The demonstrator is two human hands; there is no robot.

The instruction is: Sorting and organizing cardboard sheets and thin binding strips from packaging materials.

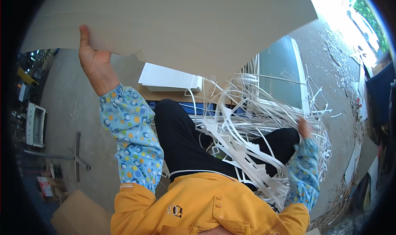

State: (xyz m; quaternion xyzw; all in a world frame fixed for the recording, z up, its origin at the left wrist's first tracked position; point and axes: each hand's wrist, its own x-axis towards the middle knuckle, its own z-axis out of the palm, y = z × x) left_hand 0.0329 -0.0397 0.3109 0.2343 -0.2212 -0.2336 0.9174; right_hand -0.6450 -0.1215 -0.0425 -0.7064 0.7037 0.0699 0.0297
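Observation:
My left hand (97, 63) grips the near edge of a large grey-beige cardboard sheet (177, 24). Its thumb lies on the face towards me, with the fingers hidden behind. The sheet is raised in front of me, and one corner points down towards a tangle of long white cut strips (231, 131). These strips lie in front of me and over my right leg. By my right knee, my right hand (304, 128) is beside the strips. It is smeared by motion, so its fingers do not show clearly.
A stack of white sheets (169, 78) rests on brown cardboard ahead of my knees. A greenish panel with a white frame (280, 74) stands behind the strips. On the floor at left are a metal stand base (77, 156) and a white frame (36, 124); scraps litter the right.

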